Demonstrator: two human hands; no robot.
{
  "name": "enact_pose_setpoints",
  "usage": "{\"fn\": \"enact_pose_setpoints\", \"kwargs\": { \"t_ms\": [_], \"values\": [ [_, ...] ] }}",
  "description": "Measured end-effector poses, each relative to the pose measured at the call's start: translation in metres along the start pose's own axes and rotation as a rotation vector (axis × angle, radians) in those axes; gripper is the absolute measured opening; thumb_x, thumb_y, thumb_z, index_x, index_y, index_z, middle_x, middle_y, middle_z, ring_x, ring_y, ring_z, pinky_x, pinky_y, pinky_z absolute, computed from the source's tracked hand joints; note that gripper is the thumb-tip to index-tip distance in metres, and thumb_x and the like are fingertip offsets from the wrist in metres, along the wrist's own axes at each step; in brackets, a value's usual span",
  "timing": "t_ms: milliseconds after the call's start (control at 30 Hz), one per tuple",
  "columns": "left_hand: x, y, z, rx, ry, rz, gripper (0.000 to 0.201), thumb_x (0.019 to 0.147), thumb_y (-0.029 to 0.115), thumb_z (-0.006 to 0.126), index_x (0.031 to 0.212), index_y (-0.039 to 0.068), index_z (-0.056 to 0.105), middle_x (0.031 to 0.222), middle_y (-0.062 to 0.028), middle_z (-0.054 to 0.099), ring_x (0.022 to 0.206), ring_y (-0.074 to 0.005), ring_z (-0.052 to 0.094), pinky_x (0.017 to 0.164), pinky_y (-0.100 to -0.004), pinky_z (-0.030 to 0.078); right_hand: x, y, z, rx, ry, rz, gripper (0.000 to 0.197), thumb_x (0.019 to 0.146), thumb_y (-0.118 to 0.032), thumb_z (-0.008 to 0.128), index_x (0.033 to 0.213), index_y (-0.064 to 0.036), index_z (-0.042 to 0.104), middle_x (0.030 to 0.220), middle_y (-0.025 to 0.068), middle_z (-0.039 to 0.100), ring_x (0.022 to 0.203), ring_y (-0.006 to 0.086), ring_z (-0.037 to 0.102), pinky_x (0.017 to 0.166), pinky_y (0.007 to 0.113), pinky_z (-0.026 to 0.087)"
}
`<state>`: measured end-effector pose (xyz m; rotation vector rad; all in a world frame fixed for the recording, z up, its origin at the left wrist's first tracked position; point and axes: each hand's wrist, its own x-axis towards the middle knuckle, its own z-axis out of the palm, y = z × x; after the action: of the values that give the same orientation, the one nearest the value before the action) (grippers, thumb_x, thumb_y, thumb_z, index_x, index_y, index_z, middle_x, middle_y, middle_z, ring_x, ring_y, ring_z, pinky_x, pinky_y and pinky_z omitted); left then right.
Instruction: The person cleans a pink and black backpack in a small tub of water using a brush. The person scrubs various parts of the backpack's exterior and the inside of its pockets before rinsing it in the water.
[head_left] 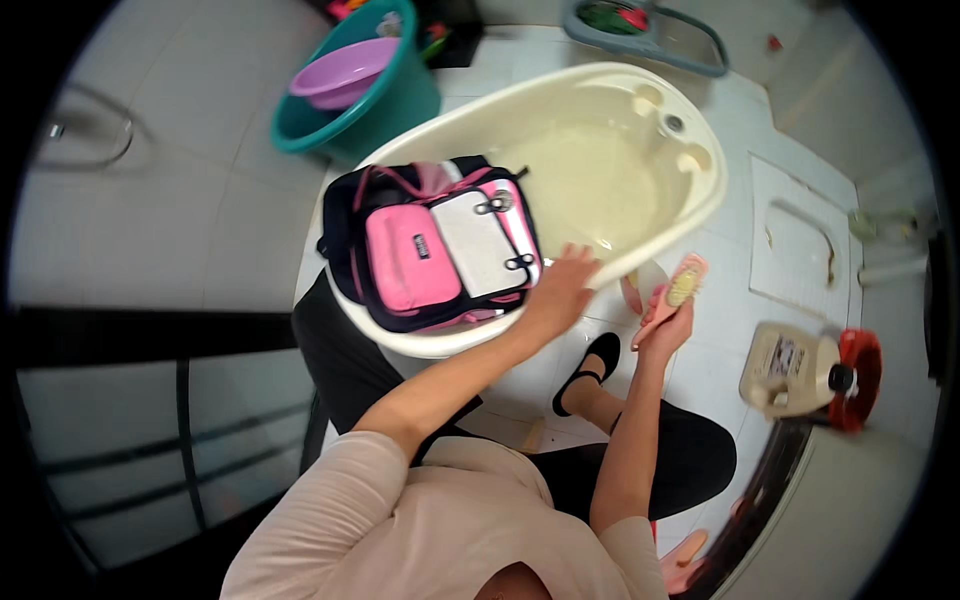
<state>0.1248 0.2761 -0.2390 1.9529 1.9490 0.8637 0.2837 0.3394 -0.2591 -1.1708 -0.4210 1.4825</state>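
Observation:
A pink, white and dark navy backpack (415, 255) lies across the left end of a cream baby bathtub (690, 215), its front pockets facing up. Shallow water shows in the tub's right part. My left hand (563, 292) is over the near rim beside the backpack's right edge, its fingers stretched out and holding nothing. Out past the rim on the right, my right hand (668, 327) grips a pink scrubbing brush (686, 283) by its handle, with the pale bristles turned upward. Whether my left fingers touch the backpack is hard to tell.
A teal bucket (420, 100) holding a purple basin (345, 72) stands behind the tub on the left. To the right are a squat toilet (795, 240), a beige jug (785, 370) and a red bin (858, 380). A grey mop bucket (655, 40) sits at the back.

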Motion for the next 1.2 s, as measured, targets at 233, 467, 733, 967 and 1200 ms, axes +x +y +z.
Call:
{"fn": "enact_pose_setpoints", "kwargs": {
  "t_ms": [233,467,733,967,1200],
  "values": [
    [-0.119,-0.085,-0.143,0.135,0.717,-0.777,0.036,0.071,0.006,0.051,0.106,-0.004,0.049,0.112,-0.0207,0.047,0.108,-0.0327,0.042,0.092,-0.0363,0.033,-0.088,0.079,0.107,-0.541,-0.706,0.188,0.026,0.086,-0.027,0.037,0.084,-0.0042,0.050,0.056,0.0043,0.051,0.036,0.0076,0.040,0.031,0.020,0.031],
    [-0.110,-0.089,-0.172,0.238,0.393,-0.988,0.041,0.067,0.021,0.060,0.099,-0.003,0.052,0.092,-0.0197,0.056,0.092,-0.0305,0.052,0.077,-0.0370,0.041,-0.137,0.131,0.142,-0.778,-0.947,0.083,0.026,0.085,-0.027,0.039,0.093,-0.0062,0.054,0.060,0.0076,0.053,0.047,0.0148,0.046,0.043,0.026,0.037],
    [-0.122,-0.111,-0.163,0.072,0.282,-1.131,0.023,0.066,0.016,0.053,0.083,0.001,0.057,0.076,-0.0176,0.060,0.076,-0.0330,0.057,0.067,-0.0386,0.043,-0.162,0.142,0.173,-1.474,-1.073,-0.520,0.031,0.082,-0.025,0.042,0.111,-0.0154,0.048,0.077,0.0191,0.048,0.068,0.0347,0.053,0.062,0.042,0.043],
    [-0.143,-0.153,-0.138,-0.351,0.368,-1.267,0.014,0.063,0.008,0.054,0.075,0.001,0.052,0.063,-0.0086,0.054,0.060,-0.0210,0.052,0.059,-0.0299,0.040,-0.156,0.148,0.189,-1.436,-1.171,-0.627,0.035,0.081,-0.020,0.045,0.115,-0.0129,0.043,0.076,0.0212,0.049,0.069,0.0353,0.052,0.059,0.044,0.043],
    [-0.143,-0.133,-0.148,-0.910,0.494,-1.097,0.020,0.066,-0.010,0.045,0.082,0.001,0.049,0.064,0.0019,0.049,0.055,-0.0038,0.043,0.049,-0.0160,0.033,-0.155,0.155,0.179,-1.484,-1.107,-0.673,0.032,0.081,-0.021,0.047,0.113,-0.0161,0.047,0.069,0.0183,0.050,0.058,0.0333,0.053,0.049,0.042,0.043]
  ]
}}
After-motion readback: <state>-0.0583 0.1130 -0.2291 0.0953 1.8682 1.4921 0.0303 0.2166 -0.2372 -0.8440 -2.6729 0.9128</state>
